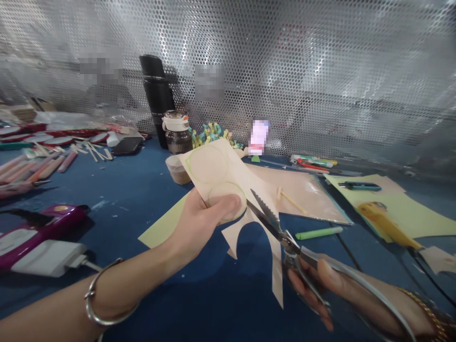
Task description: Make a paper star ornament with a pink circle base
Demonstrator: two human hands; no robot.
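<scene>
My left hand (213, 213) pinches a cream sheet of paper (245, 175), thumb on top. Green circle outlines are drawn on the sheet, and its lower part hangs down as a curved cut strip. In my right hand (331, 280) is a pair of scissors (281, 232), its blades parted, with the tips at the paper's edge beside the lower circle. The fingers of that hand pass around the handles. Behind my left wrist lies a yellow-green sheet (166, 221) on the blue table.
A black flask (156, 99), a lidded jar (177, 133) and a small cup (178, 170) stand behind. At right are a green marker (318, 233), a yellow glue gun (388, 221) and a utility knife (361, 186). A purple-and-white power strip (42, 237) sits at left.
</scene>
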